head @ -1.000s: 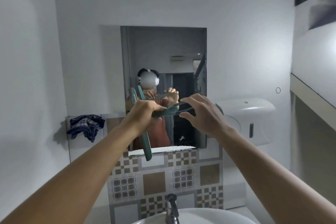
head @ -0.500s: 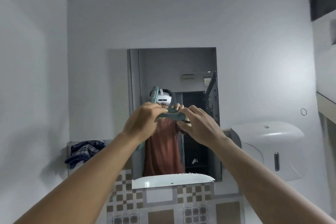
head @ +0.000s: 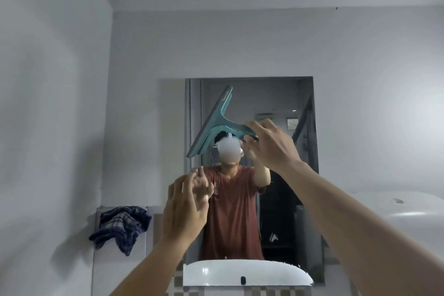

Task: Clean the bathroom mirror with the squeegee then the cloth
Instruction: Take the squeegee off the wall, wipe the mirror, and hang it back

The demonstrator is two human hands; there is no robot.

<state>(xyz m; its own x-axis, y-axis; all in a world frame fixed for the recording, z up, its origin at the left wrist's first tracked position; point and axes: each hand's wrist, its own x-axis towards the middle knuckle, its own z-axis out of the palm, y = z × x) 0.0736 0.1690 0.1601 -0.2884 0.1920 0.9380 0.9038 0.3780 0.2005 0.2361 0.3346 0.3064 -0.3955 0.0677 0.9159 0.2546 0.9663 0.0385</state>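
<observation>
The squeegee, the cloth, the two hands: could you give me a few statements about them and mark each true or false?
1. The right hand holds the squeegee by its handle. True.
2. The left hand shares the grip on the squeegee. False: it is open, lower down and empty.
3. The squeegee blade lies level across the mirror. False: it slants steeply, its upper end near the mirror's top.
4. The checked cloth lies bunched on a ledge to the left of the mirror. True.
5. The cloth is in a hand. False: neither hand touches it.
</observation>
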